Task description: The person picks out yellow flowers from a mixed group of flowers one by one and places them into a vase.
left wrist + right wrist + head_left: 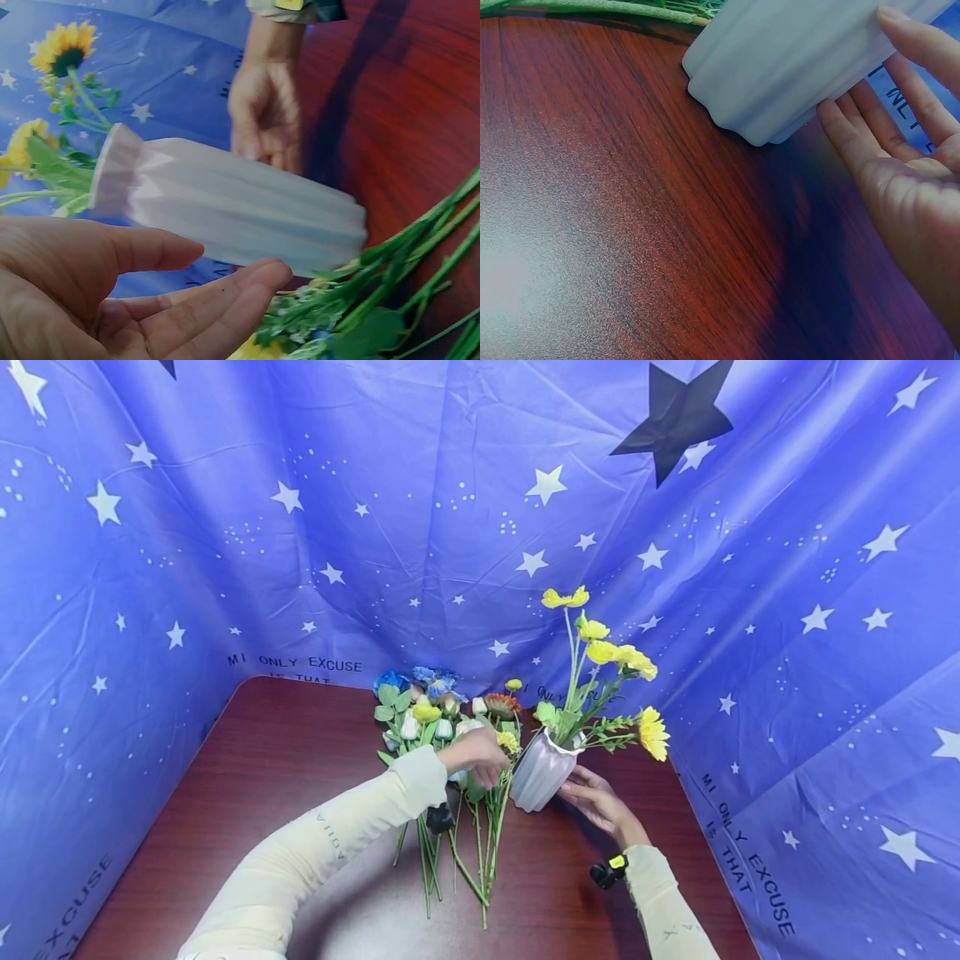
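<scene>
A pale ribbed vase [542,774] leans to the right on the table, with several yellow flowers [632,660] and green leaves standing in it. My right hand [596,797] holds the vase low on its right side; in the right wrist view the thumb [919,37] and fingertips meet its wall. My left hand [480,756] hovers over the loose flowers just left of the vase. In the left wrist view its thumb and fingers [217,307] are parted with nothing between them, and the vase shows beyond them.
Loose flowers in blue, white, orange and yellow lie in a bunch, their green stems [480,860] pointing toward me on the dark red wooden table [247,760]. A blue star-printed cloth [450,527] hangs around the back and sides.
</scene>
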{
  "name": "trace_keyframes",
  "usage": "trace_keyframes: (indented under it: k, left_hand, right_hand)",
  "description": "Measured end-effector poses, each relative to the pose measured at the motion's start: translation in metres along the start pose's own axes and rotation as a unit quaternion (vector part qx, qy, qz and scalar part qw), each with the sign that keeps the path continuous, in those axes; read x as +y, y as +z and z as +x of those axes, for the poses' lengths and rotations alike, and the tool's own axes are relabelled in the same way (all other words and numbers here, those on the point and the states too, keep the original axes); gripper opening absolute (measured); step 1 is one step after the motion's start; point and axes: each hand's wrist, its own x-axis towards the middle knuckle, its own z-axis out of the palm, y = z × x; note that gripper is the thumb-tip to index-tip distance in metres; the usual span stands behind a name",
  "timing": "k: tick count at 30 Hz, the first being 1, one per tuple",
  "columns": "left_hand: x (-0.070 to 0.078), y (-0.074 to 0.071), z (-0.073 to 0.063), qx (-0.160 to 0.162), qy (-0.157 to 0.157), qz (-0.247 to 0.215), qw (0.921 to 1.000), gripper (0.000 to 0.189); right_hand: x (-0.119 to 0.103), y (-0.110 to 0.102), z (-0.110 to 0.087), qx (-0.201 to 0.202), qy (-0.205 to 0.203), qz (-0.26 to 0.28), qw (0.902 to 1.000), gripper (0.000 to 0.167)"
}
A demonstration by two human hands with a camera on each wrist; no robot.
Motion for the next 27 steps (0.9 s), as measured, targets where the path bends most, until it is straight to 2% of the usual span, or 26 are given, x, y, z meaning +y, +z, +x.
trace_keyframes:
  k: [9, 18, 27]
  left_hand:
    - [-0.011, 0.021, -0.001, -0.015, -0.031, -0.009, 0.9994, 0.022]
    - [-0.021, 0.04, -0.001, -0.002, -0.044, -0.013, 0.9989, 0.02]
    - [-0.03, 0.057, 0.009, 0.008, -0.067, 0.004, 0.9977, 0.016]
  right_hand:
    - [0.001, -0.001, 0.0, 0.004, 0.001, -0.008, 1.0, 0.058]
    - [0.001, -0.002, 0.0, 0.004, 0.002, -0.003, 1.0, 0.058]
    - [0.002, -0.004, 0.001, 0.007, 0.005, -0.004, 1.0, 0.057]
